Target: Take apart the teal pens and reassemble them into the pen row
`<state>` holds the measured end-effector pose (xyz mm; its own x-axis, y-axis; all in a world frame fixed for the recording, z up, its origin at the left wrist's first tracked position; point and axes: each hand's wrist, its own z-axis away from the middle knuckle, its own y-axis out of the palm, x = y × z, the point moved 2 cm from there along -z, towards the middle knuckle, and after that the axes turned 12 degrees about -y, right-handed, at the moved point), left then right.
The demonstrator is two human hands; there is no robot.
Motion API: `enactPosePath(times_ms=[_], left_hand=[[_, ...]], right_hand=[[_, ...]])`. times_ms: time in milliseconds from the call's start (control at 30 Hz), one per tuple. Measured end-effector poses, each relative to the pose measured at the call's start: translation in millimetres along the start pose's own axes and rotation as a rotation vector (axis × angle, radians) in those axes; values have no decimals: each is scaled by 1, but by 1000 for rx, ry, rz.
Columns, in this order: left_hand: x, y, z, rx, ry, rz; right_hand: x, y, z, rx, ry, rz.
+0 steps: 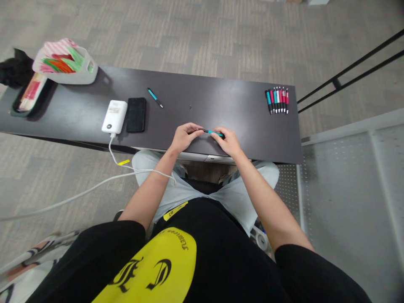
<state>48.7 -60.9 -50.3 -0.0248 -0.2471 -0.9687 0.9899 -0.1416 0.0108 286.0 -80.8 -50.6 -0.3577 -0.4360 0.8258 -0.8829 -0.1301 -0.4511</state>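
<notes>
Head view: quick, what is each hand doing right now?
Left hand: closed, pinching the dark end of the pen.
Right hand: closed, gripping the same pen at its teal end.

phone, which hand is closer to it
Left. The left hand is a little to the right of the phone. The right hand is farther right, at the other end of the pen that both hands hold.
</notes>
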Motion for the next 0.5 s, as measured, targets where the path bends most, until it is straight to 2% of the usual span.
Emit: enactPosePath(times_ms=[233, 367, 500], left_hand=[[-2, 1, 1, 6, -38, 8], [-6, 1, 2, 6, -31, 5], [-7, 1, 2, 18, -18, 3]], right_hand=[[0, 1, -1, 9, 23, 13], [0, 1, -2, 59, 37, 32], [-1, 1, 0, 18, 45, 47]])
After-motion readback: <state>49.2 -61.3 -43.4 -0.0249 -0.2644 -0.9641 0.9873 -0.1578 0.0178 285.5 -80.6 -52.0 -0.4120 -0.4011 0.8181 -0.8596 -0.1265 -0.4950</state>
